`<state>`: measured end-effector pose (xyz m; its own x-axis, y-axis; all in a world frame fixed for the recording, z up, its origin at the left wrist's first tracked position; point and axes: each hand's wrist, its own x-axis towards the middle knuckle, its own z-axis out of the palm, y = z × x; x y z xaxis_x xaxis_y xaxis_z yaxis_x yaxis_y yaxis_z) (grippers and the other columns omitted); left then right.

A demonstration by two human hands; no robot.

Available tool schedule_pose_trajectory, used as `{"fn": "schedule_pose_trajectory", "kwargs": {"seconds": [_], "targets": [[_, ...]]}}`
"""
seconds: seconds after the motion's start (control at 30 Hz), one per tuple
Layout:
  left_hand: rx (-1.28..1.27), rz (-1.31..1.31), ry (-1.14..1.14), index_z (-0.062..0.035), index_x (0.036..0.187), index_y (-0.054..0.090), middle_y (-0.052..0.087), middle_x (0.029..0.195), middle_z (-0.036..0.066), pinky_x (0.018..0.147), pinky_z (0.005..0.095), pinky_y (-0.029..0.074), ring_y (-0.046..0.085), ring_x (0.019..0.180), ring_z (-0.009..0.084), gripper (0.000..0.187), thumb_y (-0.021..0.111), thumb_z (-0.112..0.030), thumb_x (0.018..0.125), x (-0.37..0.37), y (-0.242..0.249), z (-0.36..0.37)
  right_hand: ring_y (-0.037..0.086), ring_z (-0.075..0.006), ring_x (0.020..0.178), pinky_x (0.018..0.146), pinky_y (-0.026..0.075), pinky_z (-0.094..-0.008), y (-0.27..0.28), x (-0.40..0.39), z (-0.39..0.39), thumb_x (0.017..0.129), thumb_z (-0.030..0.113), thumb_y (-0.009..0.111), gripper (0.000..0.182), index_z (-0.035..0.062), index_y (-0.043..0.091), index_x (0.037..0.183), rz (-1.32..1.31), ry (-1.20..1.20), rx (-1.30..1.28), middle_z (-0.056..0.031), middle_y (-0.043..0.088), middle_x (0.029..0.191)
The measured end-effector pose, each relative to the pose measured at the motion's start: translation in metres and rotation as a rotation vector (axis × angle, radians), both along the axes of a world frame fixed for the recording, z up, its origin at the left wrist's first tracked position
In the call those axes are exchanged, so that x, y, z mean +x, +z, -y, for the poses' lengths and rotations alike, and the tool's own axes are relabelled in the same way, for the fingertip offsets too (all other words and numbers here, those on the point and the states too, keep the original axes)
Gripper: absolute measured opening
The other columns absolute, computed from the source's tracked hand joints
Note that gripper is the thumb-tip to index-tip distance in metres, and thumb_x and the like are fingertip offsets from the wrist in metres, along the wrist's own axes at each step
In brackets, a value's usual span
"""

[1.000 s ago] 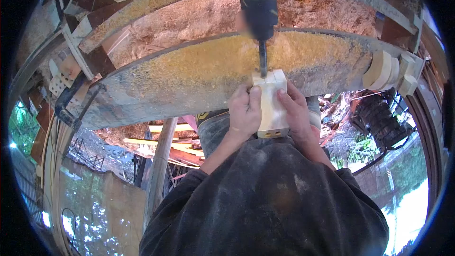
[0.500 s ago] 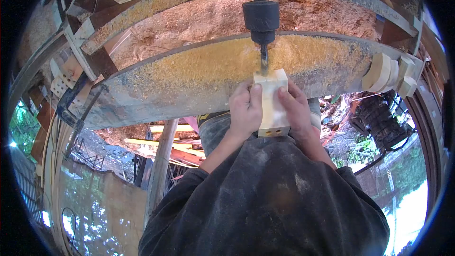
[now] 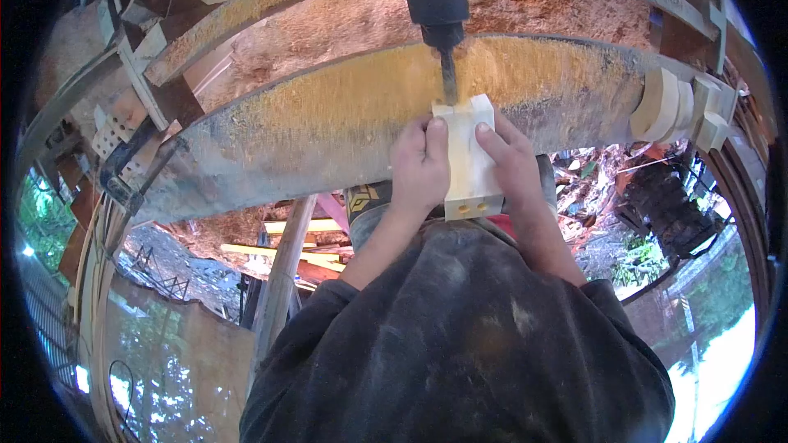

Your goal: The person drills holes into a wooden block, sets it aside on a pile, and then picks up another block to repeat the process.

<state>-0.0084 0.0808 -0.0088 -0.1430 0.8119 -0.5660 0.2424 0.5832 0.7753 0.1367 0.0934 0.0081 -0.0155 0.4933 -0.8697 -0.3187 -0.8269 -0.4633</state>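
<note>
**A Wood Block (image 3: 465, 156) at the Drill Bit (image 3: 448, 74)**

The wood block is just below the drill bit in this view, and its far end meets the tip of the bit; yellow dust is all around that spot, so I cannot tell how deep the tip goes; the other end of the block, away from the bit, has two round holes (image 3: 462, 211) side by side.

The left hand (image 3: 419, 166) is below the bit and a bit to the left; its fingers curl around the left side of the block, and its thumb lies on the block's face; the right hand (image 3: 517, 166) is below the bit and to the right; its fingers curl on the right side of the block, and its thumb lies on the face too; so both hands hold the same block between them.

A black drill chuck (image 3: 437, 4) is right above the bit and holds it; a big metal table (image 3: 263, 176) spreads to both sides of the bit, with lots of yellow sawdust (image 3: 328, 107) on it; far to the right of the bit are curved wood pieces (image 3: 655, 107); far to the left of the bit is a black clamp (image 3: 115, 182); low and left of the bit, a wood post (image 3: 285, 271) leans near some yellow boards (image 3: 324, 226); a dark, dusty shirt (image 3: 460, 336) is well below the bit.
</note>
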Motion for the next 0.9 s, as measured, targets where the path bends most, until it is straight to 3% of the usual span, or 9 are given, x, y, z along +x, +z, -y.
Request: {"fn": "schedule_pose_trajectory", "kwargs": {"seconds": [0.13, 0.27, 0.33, 0.4, 0.43, 0.67, 0.83, 0.9], "targets": [[-0.070, -0.002, -0.039, 0.0080, 0.102, 0.064, 0.066, 0.087, 0.025, 0.075, 0.0442, 0.051, 0.067, 0.084, 0.0381, 0.035, 0.050, -0.024, 0.101, -0.001, 0.003, 0.019, 0.059, -0.0137, 0.109, 0.095, 0.048, -0.0286, -0.001, 0.007, 0.021, 0.097, 0.011, 0.059, 0.056, -0.0004, 0.041, 0.149, 0.000, 0.120, -0.012, -0.0094, 0.060, 0.129], [-0.026, 0.032, -0.014, 0.0078, 0.108, 0.062, 0.067, 0.093, 0.024, 0.077, 0.0437, 0.051, 0.067, 0.086, 0.0379, 0.035, 0.049, -0.024, 0.101, 0.007, 0.012, 0.066, 0.059, -0.0138, 0.109, 0.094, 0.048, -0.0286, 0.001, 0.009, 0.075, 0.098, 0.011, 0.058, 0.057, 0.0014, 0.038, 0.151, -0.078, -0.014, -0.056, -0.0093, 0.060, 0.128], [-0.057, 0.024, -0.046, 0.0070, 0.110, 0.062, 0.067, 0.096, 0.022, 0.078, 0.0405, 0.051, 0.067, 0.087, 0.0329, 0.034, 0.048, -0.023, 0.102, 0.003, 0.006, 0.080, 0.059, -0.0141, 0.108, 0.094, 0.048, -0.0294, 0.003, 0.007, 0.084, 0.100, 0.011, 0.056, 0.059, 0.0030, 0.033, 0.154, -0.076, -0.001, -0.044, -0.0087, 0.060, 0.128], [-0.076, 0.165, 0.096, 0.0062, 0.110, 0.062, 0.068, 0.097, 0.019, 0.080, 0.0367, 0.051, 0.067, 0.088, 0.0267, 0.032, 0.047, -0.021, 0.103, -0.001, 0.010, 0.074, 0.058, -0.0139, 0.110, 0.096, 0.047, -0.0301, 0.005, 0.002, 0.082, 0.101, 0.012, 0.055, 0.061, 0.0031, 0.029, 0.155, -0.109, -0.007, 0.001, -0.0075, 0.059, 0.128], [-0.066, 0.146, 0.051, 0.0057, 0.110, 0.062, 0.067, 0.096, 0.016, 0.080, 0.0345, 0.051, 0.066, 0.089, 0.0223, 0.031, 0.046, -0.020, 0.104, -0.006, 0.012, 0.072, 0.057, -0.0135, 0.113, 0.098, 0.045, -0.0297, 0.008, 0.000, 0.080, 0.101, 0.012, 0.054, 0.060, 0.0031, 0.028, 0.155, -0.128, -0.001, 0.007, -0.0075, 0.058, 0.130], [-0.106, 0.281, 0.039, 0.0052, 0.109, 0.062, 0.067, 0.095, 0.014, 0.077, 0.0328, 0.050, 0.064, 0.087, 0.0193, 0.032, 0.046, -0.022, 0.104, -0.020, -0.007, 0.068, 0.050, -0.0124, 0.126, 0.106, 0.040, -0.0282, 0.014, -0.014, 0.068, 0.102, 0.013, 0.050, 0.058, 0.0010, 0.029, 0.155, -0.127, -0.071, -0.039, -0.0074, 0.051, 0.142], [-0.314, 0.550, 0.228, 0.0041, 0.105, 0.065, 0.068, 0.095, 0.008, 0.074, 0.0278, 0.050, 0.062, 0.085, 0.0116, 0.040, 0.046, -0.031, 0.106, -0.018, 0.005, 0.043, 0.051, -0.0129, 0.124, 0.105, 0.041, -0.0278, 0.012, -0.016, 0.051, 0.102, 0.013, 0.050, 0.056, 0.0003, 0.031, 0.154, -0.096, -0.014, -0.039, -0.0076, 0.052, 0.141], [-0.292, 0.514, 0.208, 0.0040, 0.104, 0.066, 0.069, 0.093, 0.007, 0.073, 0.0271, 0.050, 0.062, 0.083, 0.0108, 0.041, 0.047, -0.032, 0.106, -0.019, 0.001, 0.043, 0.052, -0.0130, 0.123, 0.104, 0.041, -0.0276, 0.010, -0.017, 0.052, 0.102, 0.013, 0.050, 0.056, 0.0004, 0.032, 0.153, -0.103, -0.017, -0.043, -0.0079, 0.052, 0.141]]}}
